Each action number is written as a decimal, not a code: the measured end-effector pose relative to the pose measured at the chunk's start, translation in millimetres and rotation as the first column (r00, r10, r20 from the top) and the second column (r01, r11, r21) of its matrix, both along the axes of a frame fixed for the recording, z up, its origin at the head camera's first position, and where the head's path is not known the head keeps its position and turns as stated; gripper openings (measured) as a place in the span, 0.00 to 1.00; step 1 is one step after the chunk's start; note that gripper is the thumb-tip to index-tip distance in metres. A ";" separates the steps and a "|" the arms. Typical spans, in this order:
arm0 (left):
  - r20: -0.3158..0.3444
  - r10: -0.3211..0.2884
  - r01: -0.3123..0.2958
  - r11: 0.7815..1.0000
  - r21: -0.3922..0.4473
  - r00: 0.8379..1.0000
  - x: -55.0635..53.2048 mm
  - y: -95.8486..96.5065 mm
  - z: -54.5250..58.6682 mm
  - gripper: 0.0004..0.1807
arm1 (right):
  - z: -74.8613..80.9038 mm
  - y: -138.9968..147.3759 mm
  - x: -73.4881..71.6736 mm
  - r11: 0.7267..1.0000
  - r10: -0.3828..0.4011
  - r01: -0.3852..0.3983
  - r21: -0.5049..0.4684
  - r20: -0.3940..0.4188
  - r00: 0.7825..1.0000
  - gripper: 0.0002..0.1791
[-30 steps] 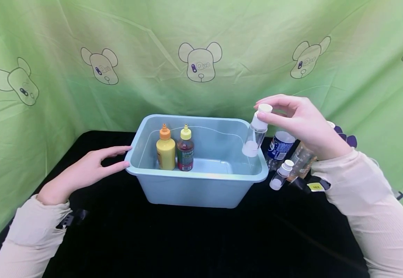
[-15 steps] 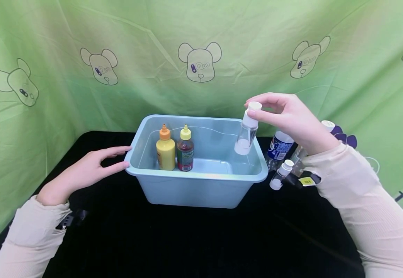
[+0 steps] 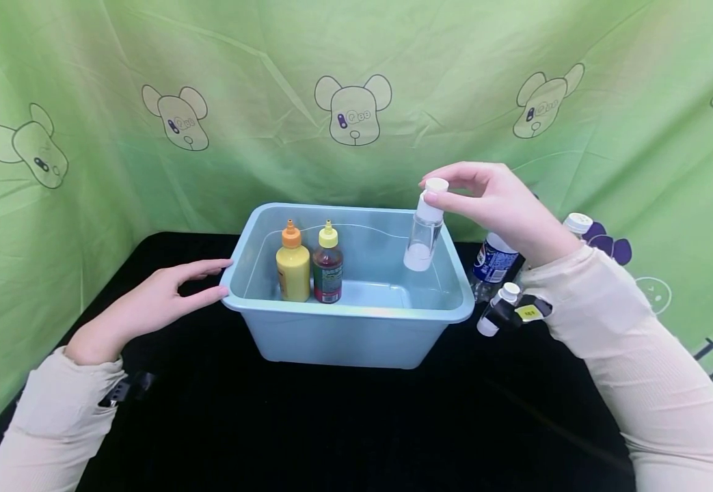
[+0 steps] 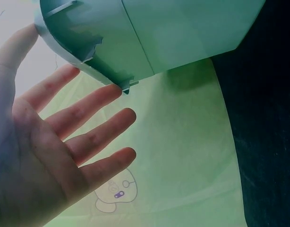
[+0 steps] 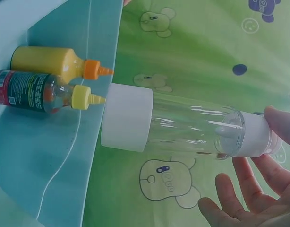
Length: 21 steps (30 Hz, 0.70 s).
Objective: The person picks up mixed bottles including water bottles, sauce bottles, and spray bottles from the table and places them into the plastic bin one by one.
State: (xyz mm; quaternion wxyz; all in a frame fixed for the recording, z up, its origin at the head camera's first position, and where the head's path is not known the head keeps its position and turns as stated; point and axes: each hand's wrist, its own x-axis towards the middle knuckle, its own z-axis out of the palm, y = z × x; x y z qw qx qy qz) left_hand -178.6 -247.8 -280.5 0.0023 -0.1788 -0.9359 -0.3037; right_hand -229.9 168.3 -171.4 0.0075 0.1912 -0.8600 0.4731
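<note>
My right hand (image 3: 491,201) pinches the white cap of a clear bottle (image 3: 422,239) with a white base, hanging it slightly tilted over the right part of a light-blue plastic tub (image 3: 344,335). In the right wrist view thumb and fingers hold the clear bottle (image 5: 187,124) at its cap end. Inside the tub, toward the left, stand a yellow squeeze bottle (image 3: 293,273) with an orange nozzle and a dark red squeeze bottle (image 3: 328,277) with a yellow nozzle. My left hand (image 3: 153,301) touches the tub's left rim with straight fingers; the left wrist view shows fingertips at the rim.
Right of the tub a blue-labelled bottle (image 3: 494,263) stands beside a smaller clear bottle (image 3: 506,295) with a white cap. Another white cap (image 3: 577,223) shows behind my right wrist. Black cloth (image 3: 344,430) covers the table, and a green printed curtain (image 3: 270,150) hangs behind.
My right hand has carried the clear bottle leftward, from over the tub's right rim to above its inside. The left hand and the tub have stayed put.
</note>
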 end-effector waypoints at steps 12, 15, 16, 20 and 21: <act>0.002 0.002 -0.002 1.000 -0.001 1.000 0.2 0.2 0.3 0.27 | -3.3 -6.7 -11.0 0.999 -0.024 0.024 0.027 -0.003 1.000 0.15; 0.001 0.001 -0.001 1.000 0.000 1.000 0.1 0.1 0.2 0.27 | -3.7 -8.3 -13.7 0.999 -0.031 0.031 0.040 0.001 1.000 0.16; 0.001 0.000 0.000 1.000 0.001 1.000 0.1 0.1 0.2 0.27 | -3.9 -8.8 -14.7 0.999 -0.032 0.032 0.043 0.002 0.999 0.16; 0.004 -0.003 0.003 1.000 0.009 1.000 -0.3 -0.2 -0.2 0.27 | -5.4 -10.8 -18.9 0.999 -0.024 0.024 0.048 0.012 1.000 0.16; 0.004 -0.004 0.004 1.000 0.010 1.000 -0.3 -0.2 -0.3 0.27 | -5.9 -11.3 -20.1 0.999 -0.021 0.020 0.050 0.016 1.000 0.17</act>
